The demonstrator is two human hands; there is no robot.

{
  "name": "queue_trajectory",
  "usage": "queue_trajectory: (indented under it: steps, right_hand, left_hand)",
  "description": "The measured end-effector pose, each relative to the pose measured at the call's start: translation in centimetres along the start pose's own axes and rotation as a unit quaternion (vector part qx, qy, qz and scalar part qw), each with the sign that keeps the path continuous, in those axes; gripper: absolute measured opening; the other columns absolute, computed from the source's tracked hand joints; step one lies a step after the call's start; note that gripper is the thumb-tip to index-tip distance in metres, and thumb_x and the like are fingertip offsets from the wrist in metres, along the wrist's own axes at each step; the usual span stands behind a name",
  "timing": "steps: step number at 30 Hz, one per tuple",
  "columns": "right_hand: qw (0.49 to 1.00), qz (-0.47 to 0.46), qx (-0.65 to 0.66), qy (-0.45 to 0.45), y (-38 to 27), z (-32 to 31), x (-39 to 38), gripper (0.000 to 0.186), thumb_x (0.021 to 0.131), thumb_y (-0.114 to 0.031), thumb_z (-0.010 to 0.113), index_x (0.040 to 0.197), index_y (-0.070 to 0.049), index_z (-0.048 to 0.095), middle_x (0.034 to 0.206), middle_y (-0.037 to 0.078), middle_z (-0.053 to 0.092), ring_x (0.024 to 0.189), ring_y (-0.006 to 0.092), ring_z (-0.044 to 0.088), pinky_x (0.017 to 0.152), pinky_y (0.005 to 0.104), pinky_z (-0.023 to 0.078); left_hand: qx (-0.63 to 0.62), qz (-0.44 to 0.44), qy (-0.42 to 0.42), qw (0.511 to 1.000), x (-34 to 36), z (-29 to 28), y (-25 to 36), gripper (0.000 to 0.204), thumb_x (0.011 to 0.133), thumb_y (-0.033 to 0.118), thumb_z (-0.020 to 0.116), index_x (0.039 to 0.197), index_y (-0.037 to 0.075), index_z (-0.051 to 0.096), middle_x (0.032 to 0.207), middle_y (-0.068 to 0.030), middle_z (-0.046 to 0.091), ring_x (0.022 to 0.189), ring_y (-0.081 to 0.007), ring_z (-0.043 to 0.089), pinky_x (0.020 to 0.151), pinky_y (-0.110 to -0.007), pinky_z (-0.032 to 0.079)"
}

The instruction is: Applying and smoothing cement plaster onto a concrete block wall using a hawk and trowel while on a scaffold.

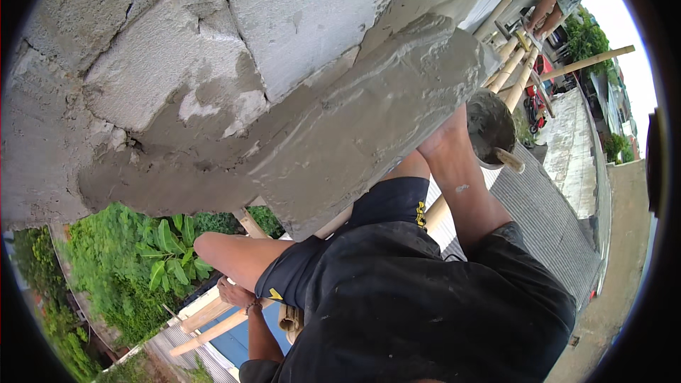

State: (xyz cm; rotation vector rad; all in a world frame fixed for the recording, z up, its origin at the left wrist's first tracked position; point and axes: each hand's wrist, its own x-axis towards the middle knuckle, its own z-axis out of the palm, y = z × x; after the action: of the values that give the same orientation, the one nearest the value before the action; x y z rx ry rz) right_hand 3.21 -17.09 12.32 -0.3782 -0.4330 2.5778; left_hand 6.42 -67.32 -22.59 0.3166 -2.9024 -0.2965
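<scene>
A wide flat board (369,120), thickly coated in wet grey mortar, slants up to the right against the block wall. My right hand (445,133) grips its lower edge; the fingers are mostly hidden behind it. Down on the left, my left hand (237,293), a bracelet at its wrist, is closed round a bamboo pole (218,329) beside my thigh. Just right of my right forearm hangs or stands a bucket (489,128) with mortar inside, and a light wooden handle (509,160) sticks out over its rim.
Pale wall blocks (305,18) with cracked joints fill the upper left. Bamboo scaffold poles (521,78) run to the upper right, where another person (557,3) is on them. Far below lie a corrugated roof (543,206) and green plants (120,262).
</scene>
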Motion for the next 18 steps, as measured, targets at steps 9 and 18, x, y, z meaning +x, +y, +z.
queue_trajectory:
  steps: [9, 18]
  right_hand:
    - [0.957, 0.151, -0.013, 0.246, 13.5, -32.9, 7.8, 0.029, 0.086, -0.034, 0.042, 0.094, -0.01, 0.056, 0.089, 0.008, 0.059, 0.077, 0.0231, 0.056, 0.066, 0.0348, 0.048]
    - [0.962, 0.115, -0.006, 0.25, 16.6, -30.6, 11.2, 0.022, 0.087, -0.02, 0.034, 0.072, -0.013, 0.048, 0.053, -0.002, 0.04, 0.038, 0.0097, 0.029, 0.036, 0.0242, 0.024]
  left_hand:
    - [0.023, -0.003, -0.031, 0.999, 0.4, -0.8, 0.9, 0.039, 0.073, 0.039, 0.05, 0.093, 0.005, 0.055, 0.1, -0.011, 0.051, 0.098, -0.0288, 0.046, 0.086, -0.04, 0.031]
    - [0.035, 0.002, -0.034, 0.999, 0.4, -0.2, 0.5, 0.034, 0.075, 0.035, 0.049, 0.092, 0.006, 0.055, 0.097, -0.011, 0.053, 0.094, -0.0288, 0.048, 0.083, -0.04, 0.033]
